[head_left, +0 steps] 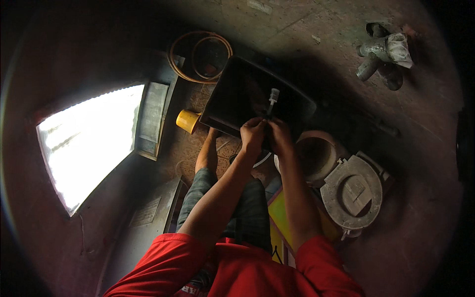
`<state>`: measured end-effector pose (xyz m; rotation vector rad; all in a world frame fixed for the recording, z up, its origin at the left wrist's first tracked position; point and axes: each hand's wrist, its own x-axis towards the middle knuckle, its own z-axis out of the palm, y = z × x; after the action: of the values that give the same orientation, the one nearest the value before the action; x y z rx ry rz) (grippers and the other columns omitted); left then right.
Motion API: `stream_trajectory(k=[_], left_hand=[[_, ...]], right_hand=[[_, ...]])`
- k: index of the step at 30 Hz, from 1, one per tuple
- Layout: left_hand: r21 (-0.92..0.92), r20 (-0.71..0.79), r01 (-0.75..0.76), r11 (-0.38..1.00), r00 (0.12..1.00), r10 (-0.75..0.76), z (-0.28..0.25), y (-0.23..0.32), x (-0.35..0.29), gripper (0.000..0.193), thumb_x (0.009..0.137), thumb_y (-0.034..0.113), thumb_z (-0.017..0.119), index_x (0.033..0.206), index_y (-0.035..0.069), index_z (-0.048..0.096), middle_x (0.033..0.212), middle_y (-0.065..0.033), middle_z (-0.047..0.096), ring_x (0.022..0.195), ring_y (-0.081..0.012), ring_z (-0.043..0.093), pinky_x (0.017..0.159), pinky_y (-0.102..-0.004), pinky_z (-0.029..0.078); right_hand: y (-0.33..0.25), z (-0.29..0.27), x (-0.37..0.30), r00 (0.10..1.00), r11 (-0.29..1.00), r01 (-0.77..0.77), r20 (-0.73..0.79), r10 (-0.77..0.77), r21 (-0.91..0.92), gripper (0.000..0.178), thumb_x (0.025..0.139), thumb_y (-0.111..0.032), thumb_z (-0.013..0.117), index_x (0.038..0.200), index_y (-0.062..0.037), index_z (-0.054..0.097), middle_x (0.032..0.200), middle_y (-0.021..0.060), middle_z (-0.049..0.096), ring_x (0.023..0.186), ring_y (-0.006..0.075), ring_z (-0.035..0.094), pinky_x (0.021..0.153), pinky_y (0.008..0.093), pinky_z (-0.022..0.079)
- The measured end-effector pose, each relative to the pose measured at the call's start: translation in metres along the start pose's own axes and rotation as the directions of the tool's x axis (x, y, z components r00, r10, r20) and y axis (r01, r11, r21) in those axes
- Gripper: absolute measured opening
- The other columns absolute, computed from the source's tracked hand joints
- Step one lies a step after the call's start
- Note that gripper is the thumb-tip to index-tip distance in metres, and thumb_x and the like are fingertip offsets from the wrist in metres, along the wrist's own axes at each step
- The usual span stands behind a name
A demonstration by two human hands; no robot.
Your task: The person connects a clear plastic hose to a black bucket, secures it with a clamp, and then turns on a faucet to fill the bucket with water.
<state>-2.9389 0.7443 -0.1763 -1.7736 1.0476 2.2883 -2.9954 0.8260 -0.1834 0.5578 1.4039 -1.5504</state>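
Pale-headed object [273, 97], beyond left hand [253, 130], right hand [280, 132]; grip pinching its stem (dark)

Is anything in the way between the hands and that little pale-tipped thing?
Nothing visible is in the way: the left hand and right hand meet at the dark lower end of the pale-tipped piece, with the black basin behind it.
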Motion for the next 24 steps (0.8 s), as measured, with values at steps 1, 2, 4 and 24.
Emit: stream_trajectory(k=[1, 2, 4, 24], left_hand=[[0.085, 0.007, -0.057, 0.995, 0.998, 0.057, -0.001, -0.003, 0.002, 0.017, 0.08, 0.015, 0.063, 0.091, 0.003, 0.064, 0.08, -0.0042, 0.062, 0.07, -0.0129, 0.056, 0.062, -0.0274, 0.045], [0.169, 0.018, -0.115, 0.979, 0.993, 0.113, -0.002, -0.007, 0.003, 0.018, 0.08, 0.015, 0.062, 0.092, 0.002, 0.064, 0.08, -0.0046, 0.062, 0.071, -0.0136, 0.056, 0.063, -0.0273, 0.045], [0.314, 0.044, -0.188, 0.93, 0.982, 0.184, -0.002, -0.006, 0.002, 0.019, 0.08, 0.014, 0.061, 0.094, 0.001, 0.063, 0.081, -0.0054, 0.062, 0.073, -0.0144, 0.057, 0.065, -0.0272, 0.046], [0.485, 0.055, -0.334, 0.809, 0.934, 0.353, 0.007, -0.003, 0.001, 0.023, 0.077, 0.015, 0.062, 0.095, 0.001, 0.064, 0.081, -0.0125, 0.064, 0.073, -0.0175, 0.06, 0.066, -0.0297, 0.046]], right_hand=[[-0.003, 0.0, -0.003, 1.0, 1.0, 0.009, 0.028, -0.009, -0.002, 0.017, 0.085, -0.011, 0.049, 0.096, -0.0008, 0.056, 0.085, 0.006, 0.057, 0.073, 0.0129, 0.056, 0.064, 0.0252, 0.045], [-0.006, 0.001, -0.006, 0.998, 1.0, 0.018, 0.057, -0.017, -0.003, 0.017, 0.085, -0.011, 0.049, 0.097, -0.0005, 0.056, 0.085, 0.0061, 0.057, 0.074, 0.0129, 0.056, 0.065, 0.0248, 0.045], [-0.006, 0.001, -0.01, 0.999, 0.999, 0.011, 0.033, -0.012, 0.047, 0.019, 0.085, -0.013, 0.049, 0.095, 0.0009, 0.058, 0.086, 0.0058, 0.057, 0.075, 0.0123, 0.053, 0.067, 0.026, 0.042], [-0.001, -0.012, 0.0, 0.853, 0.691, 0.332, -0.108, -0.511, -0.642, 0.023, 0.083, -0.01, 0.054, 0.104, -0.0018, 0.054, 0.094, 0.0099, 0.057, 0.084, 0.0194, 0.056, 0.076, 0.03, 0.044]])
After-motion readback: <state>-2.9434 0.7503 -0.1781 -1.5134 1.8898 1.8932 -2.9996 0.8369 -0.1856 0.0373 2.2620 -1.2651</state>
